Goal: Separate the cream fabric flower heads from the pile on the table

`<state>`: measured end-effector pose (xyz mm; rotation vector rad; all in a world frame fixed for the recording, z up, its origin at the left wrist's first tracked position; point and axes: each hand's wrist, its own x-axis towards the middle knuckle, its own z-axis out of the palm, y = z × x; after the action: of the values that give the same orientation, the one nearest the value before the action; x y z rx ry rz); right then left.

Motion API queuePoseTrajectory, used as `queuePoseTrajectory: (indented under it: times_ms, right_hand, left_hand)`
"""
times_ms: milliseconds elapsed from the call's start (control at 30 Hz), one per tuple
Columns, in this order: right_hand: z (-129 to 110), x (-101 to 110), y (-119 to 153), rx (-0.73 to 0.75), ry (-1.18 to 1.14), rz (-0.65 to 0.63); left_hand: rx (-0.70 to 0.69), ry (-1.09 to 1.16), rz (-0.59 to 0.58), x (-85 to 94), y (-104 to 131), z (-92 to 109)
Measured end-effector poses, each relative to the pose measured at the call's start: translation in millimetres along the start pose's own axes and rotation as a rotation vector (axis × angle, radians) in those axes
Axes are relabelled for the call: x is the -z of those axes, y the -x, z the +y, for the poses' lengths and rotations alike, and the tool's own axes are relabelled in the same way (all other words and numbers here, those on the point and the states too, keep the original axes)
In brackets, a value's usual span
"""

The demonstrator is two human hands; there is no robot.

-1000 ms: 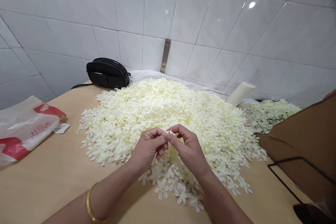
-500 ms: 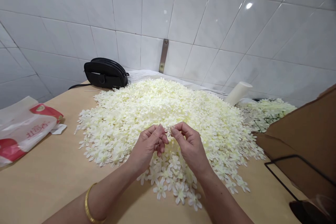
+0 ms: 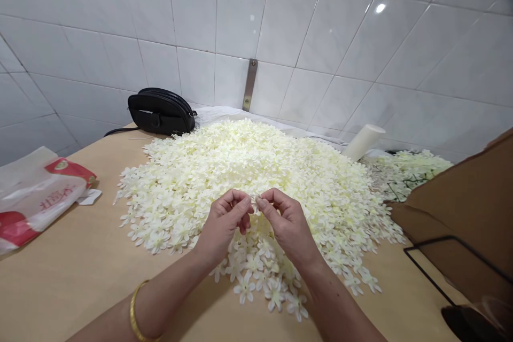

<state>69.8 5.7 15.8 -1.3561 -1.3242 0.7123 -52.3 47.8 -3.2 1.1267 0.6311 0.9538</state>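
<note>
Tan tabletop (image 3: 80,267) bears heaped white five-petal flowers (image 3: 240,157). Left hand (image 3: 226,222) and right hand (image 3: 286,222) pinch a small white flower piece (image 3: 254,203) between fingertips.

The flower pile (image 3: 240,160) lies on the table (image 3: 92,267), before the wall (image 3: 320,26). The purse (image 3: 160,111) sits at its back left, the plastic bag (image 3: 40,197) farther left and nearer the front. The roll (image 3: 364,142) leans at the pile's back right; the cardboard (image 3: 460,208) stands right of the pile.
</note>
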Motion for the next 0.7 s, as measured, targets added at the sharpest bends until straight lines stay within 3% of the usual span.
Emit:
queuePoseTrajectory:
  times_ms: [233, 333, 567, 700]
  right_hand:
    - [6.3, -0.8, -1.2, 0.013, -0.018, -0.024]
    - [8.6, -3.5, -1.1, -0.004, -0.048, -0.013]
    - [6.3, -5.5, -1.5, -0.019, -0.269, -0.116]
    - [7.8, -0.4, -3.3, 0.030, -0.164, 0.006]
  left_hand:
    - [0.036, 0.059, -0.113, 1.4, -1.9, -1.5]
    - [0.033, 0.083, -0.113, 1.5, -1.0, -2.0]
    - [0.054, 0.050, -0.049, -3.7, -2.4, -0.8]
    - [0.039, 0.010, -0.044, -6.9, -5.6, 3.6]
